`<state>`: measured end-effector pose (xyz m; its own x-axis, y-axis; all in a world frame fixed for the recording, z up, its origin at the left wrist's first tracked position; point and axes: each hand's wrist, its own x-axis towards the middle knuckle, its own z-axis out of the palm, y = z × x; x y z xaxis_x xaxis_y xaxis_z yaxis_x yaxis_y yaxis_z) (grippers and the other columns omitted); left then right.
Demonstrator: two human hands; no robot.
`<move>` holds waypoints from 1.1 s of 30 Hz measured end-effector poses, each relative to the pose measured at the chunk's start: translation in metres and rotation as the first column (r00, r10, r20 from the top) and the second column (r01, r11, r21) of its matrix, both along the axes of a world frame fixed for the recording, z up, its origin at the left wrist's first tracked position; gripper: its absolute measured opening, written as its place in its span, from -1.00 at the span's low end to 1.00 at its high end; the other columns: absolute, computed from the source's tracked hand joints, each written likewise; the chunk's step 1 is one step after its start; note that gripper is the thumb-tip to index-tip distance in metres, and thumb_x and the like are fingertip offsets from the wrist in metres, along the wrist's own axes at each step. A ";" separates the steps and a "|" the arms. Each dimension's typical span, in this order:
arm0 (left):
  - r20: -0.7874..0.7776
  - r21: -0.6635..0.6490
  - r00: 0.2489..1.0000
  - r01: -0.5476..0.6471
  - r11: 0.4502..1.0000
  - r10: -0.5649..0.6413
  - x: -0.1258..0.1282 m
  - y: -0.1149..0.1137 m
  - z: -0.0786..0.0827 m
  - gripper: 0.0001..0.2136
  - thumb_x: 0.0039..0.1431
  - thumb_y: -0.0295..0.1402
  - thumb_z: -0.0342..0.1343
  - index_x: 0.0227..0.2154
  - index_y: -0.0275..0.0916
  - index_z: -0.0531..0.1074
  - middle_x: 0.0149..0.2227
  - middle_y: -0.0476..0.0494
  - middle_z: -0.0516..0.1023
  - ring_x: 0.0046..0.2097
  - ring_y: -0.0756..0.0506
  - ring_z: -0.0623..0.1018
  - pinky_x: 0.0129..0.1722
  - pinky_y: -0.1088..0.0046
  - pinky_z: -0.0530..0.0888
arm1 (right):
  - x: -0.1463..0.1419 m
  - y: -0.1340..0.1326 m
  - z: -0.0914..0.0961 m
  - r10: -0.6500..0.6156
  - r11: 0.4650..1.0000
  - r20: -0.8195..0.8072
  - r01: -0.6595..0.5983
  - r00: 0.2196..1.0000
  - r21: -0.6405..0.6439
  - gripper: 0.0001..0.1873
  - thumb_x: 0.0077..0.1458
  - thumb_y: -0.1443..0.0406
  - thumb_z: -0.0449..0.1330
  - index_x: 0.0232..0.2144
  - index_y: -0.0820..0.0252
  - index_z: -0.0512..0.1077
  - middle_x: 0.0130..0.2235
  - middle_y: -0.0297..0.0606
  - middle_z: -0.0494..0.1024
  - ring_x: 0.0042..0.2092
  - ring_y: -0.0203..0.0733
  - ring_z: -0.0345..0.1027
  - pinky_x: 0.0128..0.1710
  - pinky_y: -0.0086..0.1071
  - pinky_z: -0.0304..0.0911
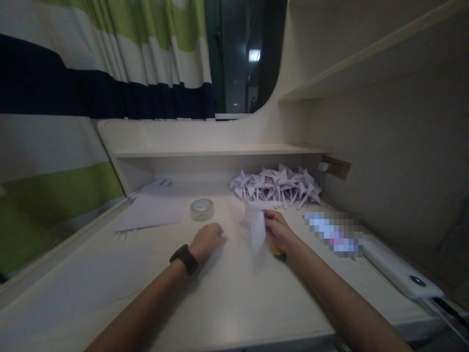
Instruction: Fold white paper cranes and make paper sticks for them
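Observation:
My right hand pinches a folded white paper pinwheel above the desk; its blades are partly blurred. Below that hand lies an orange and black object, mostly covered, so its kind does not show. My left hand, with a dark watch at the wrist, rests on the desk with curled fingers. Whatever those fingers may hold is hidden. Just beyond it sits a roll of clear tape. Several white paper pinwheels with paper sticks are heaped at the back of the desk.
White paper sheets lie at the back left, and another sheet at the front left. On the right are a blurred-out item and a white power strip with cables. Shelves rise behind the desk.

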<state>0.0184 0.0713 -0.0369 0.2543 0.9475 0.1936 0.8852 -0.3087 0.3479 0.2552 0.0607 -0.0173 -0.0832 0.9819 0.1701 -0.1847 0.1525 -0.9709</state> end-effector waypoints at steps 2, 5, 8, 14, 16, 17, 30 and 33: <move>0.086 0.008 0.995 0.052 0.999 -0.053 -0.003 -0.004 0.000 -0.91 0.01 -0.38 0.10 -0.45 -0.25 0.48 -0.36 -0.24 0.60 -0.33 -0.17 0.56 -0.36 0.37 0.39 | -0.002 0.000 -0.001 -0.002 1.000 -0.012 0.002 1.000 -0.001 -0.82 -0.30 0.34 0.22 -0.49 0.23 0.51 -0.60 -0.34 0.44 -0.57 -0.34 0.21 -0.54 -0.46 0.11; 0.369 -0.020 0.928 0.062 0.998 -0.051 -0.004 -0.009 0.003 -0.86 0.07 -0.33 0.08 -0.43 -0.28 0.48 -0.33 -0.24 0.59 -0.37 -0.14 0.57 -0.41 0.40 0.43 | -0.006 -0.001 -0.002 -0.040 0.999 -0.012 0.041 0.999 0.012 -0.82 -0.29 0.32 0.22 -0.49 0.24 0.52 -0.62 -0.36 0.41 -0.60 -0.37 0.15 -0.59 -0.48 0.03; 0.672 -0.073 0.741 0.065 0.995 0.001 -0.003 -0.015 0.010 -0.72 0.09 -0.16 0.10 -0.30 -0.30 0.46 -0.22 -0.24 0.56 -0.44 -0.09 0.58 -0.51 0.43 0.47 | -0.012 -0.001 -0.004 -0.105 0.994 0.004 0.104 0.994 0.045 -0.80 -0.28 0.30 0.21 -0.48 0.25 0.52 -0.64 -0.39 0.37 -0.63 -0.41 0.07 -0.64 -0.50 -0.08; 0.829 0.020 0.554 0.103 0.994 -0.074 0.007 -0.029 0.030 -0.70 0.11 -0.13 0.13 -0.33 -0.31 0.51 -0.32 -0.19 0.58 -0.40 -0.08 0.57 -0.45 0.46 0.48 | -0.030 -0.002 -0.017 -0.267 0.957 0.063 0.258 0.962 0.132 -0.84 -0.22 0.23 0.22 -0.64 0.24 0.41 -0.71 -0.40 0.28 -0.65 -0.38 0.03 -0.66 -0.49 -0.12; 0.883 -0.023 0.466 0.159 0.987 -0.054 0.012 -0.034 0.033 -0.71 0.12 -0.15 0.14 -0.30 -0.30 0.54 -0.28 -0.20 0.59 -0.30 -0.08 0.57 -0.32 0.43 0.49 | -0.035 -0.004 -0.020 -0.293 0.945 0.086 0.274 0.952 0.177 -0.83 -0.18 0.23 0.22 -0.64 0.23 0.40 -0.70 -0.37 0.29 -0.63 -0.34 0.09 -0.65 -0.47 -0.07; 0.906 -0.050 0.421 0.191 0.980 -0.036 0.013 -0.037 0.034 -0.71 0.12 -0.15 0.15 -0.29 -0.30 0.55 -0.26 -0.20 0.59 -0.27 -0.08 0.57 -0.27 0.42 0.48 | -0.036 -0.006 -0.020 -0.301 0.940 0.096 0.278 0.949 0.199 -0.83 -0.16 0.24 0.21 -0.63 0.23 0.40 -0.70 -0.37 0.30 -0.62 -0.32 0.11 -0.65 -0.47 -0.04; 0.978 -0.108 0.208 0.457 0.883 0.012 0.024 -0.053 0.040 -0.73 0.09 -0.22 0.23 -0.22 -0.30 0.58 -0.26 -0.23 0.60 -0.25 -0.07 0.52 -0.20 0.41 0.40 | -0.040 -0.025 -0.011 -0.336 0.891 0.287 0.204 0.897 0.405 -0.81 -0.12 0.36 0.09 -0.50 0.23 0.51 -0.49 -0.28 0.51 -0.43 -0.18 0.34 -0.43 -0.39 0.25; 0.980 -0.082 0.197 0.470 0.879 -0.014 0.024 -0.049 0.033 -0.71 0.10 -0.24 0.22 -0.16 -0.30 0.57 -0.23 -0.24 0.60 -0.21 -0.09 0.52 -0.14 0.37 0.39 | -0.041 -0.026 -0.011 -0.336 0.892 0.291 0.204 0.896 0.403 -0.82 -0.09 0.36 0.09 -0.48 0.23 0.51 -0.49 -0.27 0.51 -0.45 -0.18 0.35 -0.43 -0.38 0.26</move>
<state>0.0424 0.0225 -0.0041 0.3286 0.9216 0.2067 -0.2700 -0.1181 0.9556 0.2143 0.0351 -0.0288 0.0585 0.8529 0.5188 0.2493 0.4908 -0.8349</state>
